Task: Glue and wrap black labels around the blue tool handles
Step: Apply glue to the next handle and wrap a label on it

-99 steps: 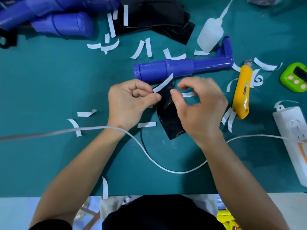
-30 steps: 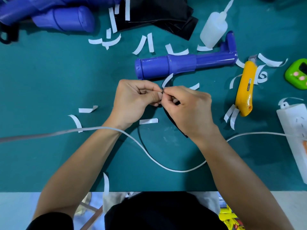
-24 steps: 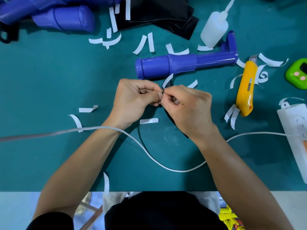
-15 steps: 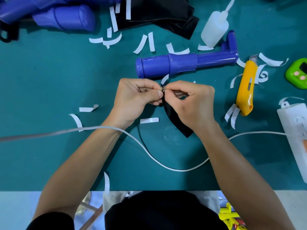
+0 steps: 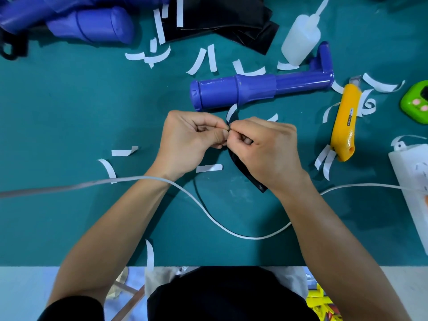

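While my left grip and right grip meet fingertip to fingertip mid-counter, both are clamped on the top end of one black label. Thumb against forefinger on each side, other fingers curled in. Label runs from the pinch under my right palm toward the near edge; its lower corner shows beside my right wrist. White backing strip curls up out of the pinch toward the far edge.

Blue tool handle lies flat on the counter just beyond my knuckles, parallel to the far edge: fat end left, thin end with short crosspiece right. Neither grip touches it. Backing strip tip sits just beside the fat end.

Glue bottle is just beyond the handle's thin end, nozzle pointing to the far edge. Stack of black labels is left of it at the far edge. More blue handles are piled in the far left corner.

Yellow knife lies toward the right edge, blade end far. Green timer and white power strip are at the right edge, both cut off by the frame. White cable loops from the power strip across the counter, behind my right forearm, and off the left edge. Loose white strips are scattered all over; one hangs over the near edge.
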